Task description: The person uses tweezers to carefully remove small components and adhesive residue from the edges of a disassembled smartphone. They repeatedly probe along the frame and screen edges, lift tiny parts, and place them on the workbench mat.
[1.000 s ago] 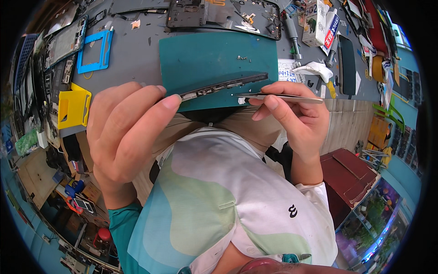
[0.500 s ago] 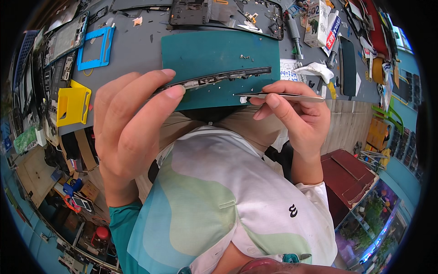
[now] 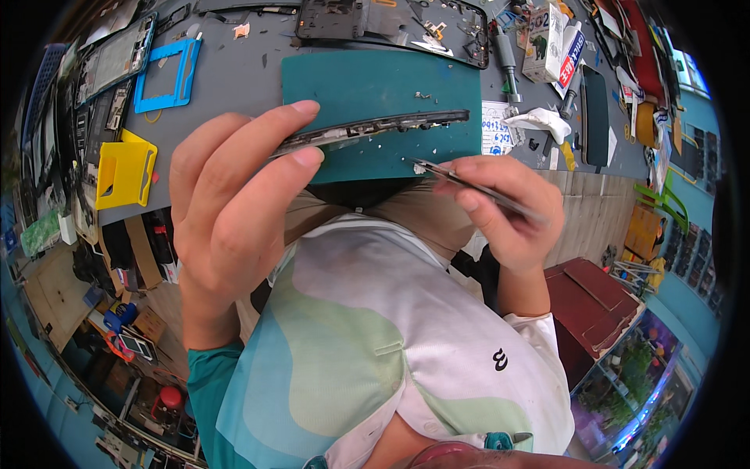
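My left hand (image 3: pixel 234 187) pinches one end of a thin black phone frame (image 3: pixel 383 127), which is held edge-on above a green work mat (image 3: pixel 351 82). Closed round a pair of metal tweezers (image 3: pixel 492 192) is my right hand (image 3: pixel 512 199). The tweezers' tips point left, just beneath the frame's free end and apart from it. Close to those tips lies a small whitish scrap (image 3: pixel 419 168) at the mat's near edge. Tiny metal bits (image 3: pixel 423 95) lie on the mat beyond the frame.
An opened phone housing (image 3: pixel 391 30) lies behind the mat. On the left are a blue plastic frame (image 3: pixel 185 74) and a yellow phone stand (image 3: pixel 125 173). A screwdriver (image 3: pixel 506 62), a small carton (image 3: pixel 541 43), crumpled white tissue (image 3: pixel 541 121) and a dark phone (image 3: pixel 595 117) crowd the right.
The tweezers have turned in my right hand, their rear end swinging down toward me. My left hand and the phone frame have shifted slightly right, the frame still held edge-on.
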The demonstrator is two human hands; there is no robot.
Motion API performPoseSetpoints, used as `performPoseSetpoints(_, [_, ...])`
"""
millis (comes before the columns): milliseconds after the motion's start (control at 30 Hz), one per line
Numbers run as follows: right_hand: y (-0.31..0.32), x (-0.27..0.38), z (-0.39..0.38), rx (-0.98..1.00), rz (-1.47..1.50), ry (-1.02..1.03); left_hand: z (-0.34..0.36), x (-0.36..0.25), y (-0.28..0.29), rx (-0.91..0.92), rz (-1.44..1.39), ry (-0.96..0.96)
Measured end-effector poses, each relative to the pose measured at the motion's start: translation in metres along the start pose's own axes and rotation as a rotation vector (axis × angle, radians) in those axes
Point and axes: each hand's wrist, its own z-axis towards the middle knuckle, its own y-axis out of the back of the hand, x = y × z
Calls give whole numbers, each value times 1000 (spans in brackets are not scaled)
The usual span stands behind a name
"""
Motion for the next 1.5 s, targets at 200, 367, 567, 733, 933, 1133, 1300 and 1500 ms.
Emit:
performPoseSetpoints(200, [-1, -13, -5, 18, -282, 399, -9, 2, -18, -120, 31, 7])
performPoseSetpoints(367, [-2, -20, -3, 48, -348, 555, -11, -2, -16, -49, 144, -5])
performPoseSetpoints(567, [-4, -45, -4, 51, -334, 750, -20, 3, -26, -134, 181, -25])
performPoseSetpoints(733, [-5, -44, -7, 47, -418, 834, -21, 2, -34, -230, 165, -67])
performPoseSetpoints(933, [-2, -45, -24, 85, -524, 810, -16, 4, -41, -301, 138, -103])
performPoseSetpoints(1133, [-7, -41, -36, -17, -612, 862, -11, 0, -37, -288, 174, -158])
performPoseSetpoints(1300, [-11, -39, -30, -57, -627, 921, -15, 5, -35, -258, 138, -149])
performPoseSetpoints(1500, [-22, -40, -26, -111, -662, 969, -15, 8, -41, -292, 109, -156])
